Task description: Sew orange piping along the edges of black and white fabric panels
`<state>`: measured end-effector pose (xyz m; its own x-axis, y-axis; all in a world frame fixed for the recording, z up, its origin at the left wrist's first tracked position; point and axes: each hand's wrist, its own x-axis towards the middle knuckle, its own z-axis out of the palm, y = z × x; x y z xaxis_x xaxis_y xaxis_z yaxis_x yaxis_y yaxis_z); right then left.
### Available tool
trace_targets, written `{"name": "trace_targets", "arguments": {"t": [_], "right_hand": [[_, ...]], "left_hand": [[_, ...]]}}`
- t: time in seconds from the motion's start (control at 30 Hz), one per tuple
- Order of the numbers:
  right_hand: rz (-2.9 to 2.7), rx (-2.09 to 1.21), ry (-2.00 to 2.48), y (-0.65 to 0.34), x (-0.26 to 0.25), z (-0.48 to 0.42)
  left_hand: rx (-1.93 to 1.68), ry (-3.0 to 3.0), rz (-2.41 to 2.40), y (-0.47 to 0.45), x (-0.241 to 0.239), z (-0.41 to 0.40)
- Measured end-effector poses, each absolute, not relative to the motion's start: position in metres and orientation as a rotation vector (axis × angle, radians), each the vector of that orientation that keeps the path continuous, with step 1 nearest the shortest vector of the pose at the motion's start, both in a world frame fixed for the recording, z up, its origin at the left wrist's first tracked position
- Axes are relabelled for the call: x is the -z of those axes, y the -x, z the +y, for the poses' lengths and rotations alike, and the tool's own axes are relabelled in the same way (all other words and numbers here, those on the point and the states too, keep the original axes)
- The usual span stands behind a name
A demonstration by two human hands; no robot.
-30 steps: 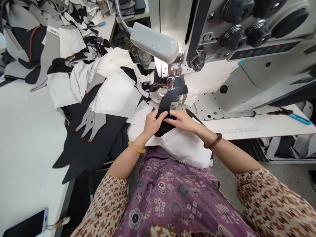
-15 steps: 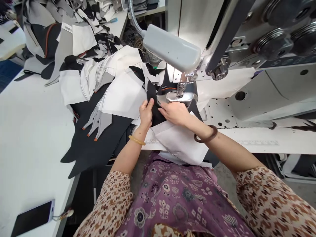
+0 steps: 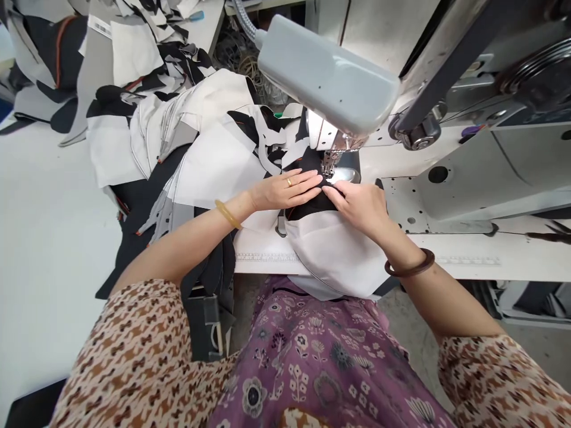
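A black fabric piece (image 3: 312,206) lies under the sewing machine's presser foot (image 3: 329,163), its front part joined to or overlapped by a white fabric panel (image 3: 336,249) that hangs over the table edge toward my lap. My left hand (image 3: 283,190) rests flat on the black fabric, fingers stretched toward the foot. Just right of those fingertips, my right hand (image 3: 361,205) pinches the edge of the black fabric between thumb and fingers, close in front of the foot. Some of that edge is hidden beneath both hands.
A grey lamp head (image 3: 328,74) hangs low over the needle area. Layered white and black fabric pieces (image 3: 214,160) are heaped on the left, with more scraps behind. Dark scissors or snips (image 3: 551,235) lie far right. A ruler strip (image 3: 267,257) runs along the front edge.
My left hand has gone from gripping the black fabric's edge to lying flat on it, further right. My right hand has shifted right. The black fabric now lies flatter by the foot.
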<state>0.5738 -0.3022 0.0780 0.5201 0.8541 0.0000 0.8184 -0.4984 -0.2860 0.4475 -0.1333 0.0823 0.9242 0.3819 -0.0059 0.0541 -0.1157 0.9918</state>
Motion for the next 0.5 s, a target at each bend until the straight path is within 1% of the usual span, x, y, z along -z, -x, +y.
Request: {"name": "trace_targets", "arguments": {"t": [0.1, 0.2, 0.33, 0.5], "right_hand": [[-1.375, -0.13, 2.447, -0.584, -0.067, -0.311], [-1.238, -0.15, 2.404, -0.593, -0.062, -0.31], [-1.138, -0.064, 2.405, -0.605, -0.066, -0.294], [-1.215, -0.059, 2.349, -0.62, -0.072, -0.277]], "left_hand": [[-0.267, -1.681, 0.314, -0.446, -0.081, -0.129], [-0.341, -1.704, 0.346, -0.445, -0.075, -0.131], [-0.419, -1.879, 0.332, -0.444, -0.067, -0.146], [-0.546, -2.043, 0.39, -0.443, -0.063, -0.174]]}}
